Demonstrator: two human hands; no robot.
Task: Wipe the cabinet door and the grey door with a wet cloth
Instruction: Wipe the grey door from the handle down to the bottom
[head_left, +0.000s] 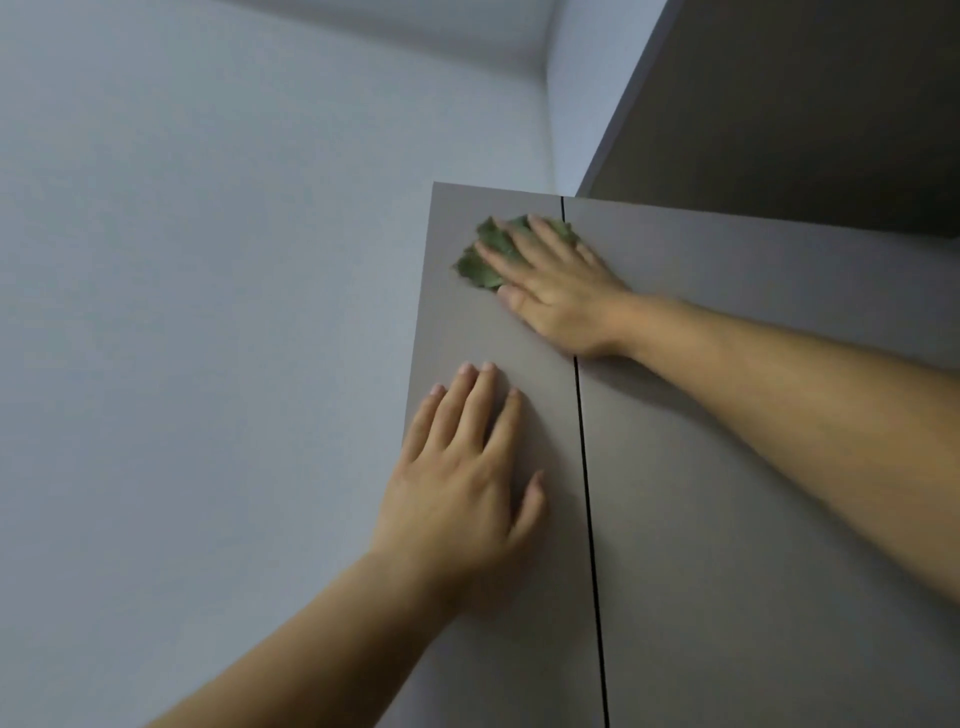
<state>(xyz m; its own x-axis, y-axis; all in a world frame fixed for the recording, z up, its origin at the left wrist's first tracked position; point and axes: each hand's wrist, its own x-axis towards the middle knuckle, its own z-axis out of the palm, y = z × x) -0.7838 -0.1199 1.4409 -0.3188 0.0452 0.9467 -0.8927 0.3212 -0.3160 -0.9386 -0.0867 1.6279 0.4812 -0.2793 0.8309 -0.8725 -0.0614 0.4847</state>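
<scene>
Pressing green cloth (483, 260) near cabinet door (467, 332) top edge, right hand (556, 296) fingers straight, left hand (457, 488) flat below

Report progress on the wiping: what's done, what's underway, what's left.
Done: nothing provable; no wet streaks show on any panel. In hand: the right hand presses the green cloth flat near the top of the left cabinet door, while the left hand braces flat lower on it. Left: the rest of that door, probably the adjoining door, and the grey door, which I cannot identify here.
</scene>
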